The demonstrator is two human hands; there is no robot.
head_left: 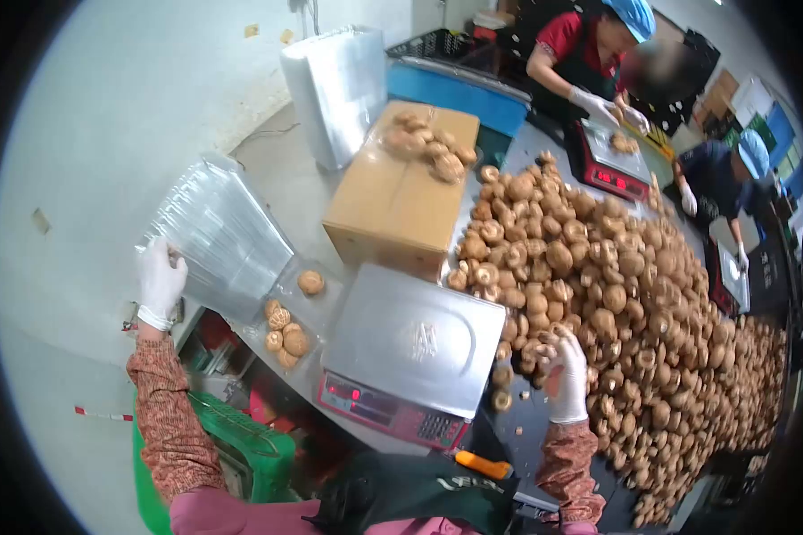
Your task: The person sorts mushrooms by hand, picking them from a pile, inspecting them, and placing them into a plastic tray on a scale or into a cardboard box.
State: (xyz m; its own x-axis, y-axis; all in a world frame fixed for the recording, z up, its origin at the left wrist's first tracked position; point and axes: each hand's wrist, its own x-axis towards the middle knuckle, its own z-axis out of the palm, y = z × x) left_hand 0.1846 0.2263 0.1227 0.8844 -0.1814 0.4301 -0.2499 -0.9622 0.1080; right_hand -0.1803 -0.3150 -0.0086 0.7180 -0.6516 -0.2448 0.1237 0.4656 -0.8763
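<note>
Your left hand [161, 281] is touching the clear bags [223, 234] at its fingertips; whether those fingers are pinching one, I cannot tell. Your right hand [567, 379] is holding its fingers curled at the mushroom pile [614, 297], any pinch unconfirmed. The scale [415, 330] is sitting between both sets of fingers, a small mushroom group [294, 342] lying nearer the left

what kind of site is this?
Looks like a food packing room: a big heap of brown mushrooms, a scale beside it, and a stack of clear plastic bags.
</note>
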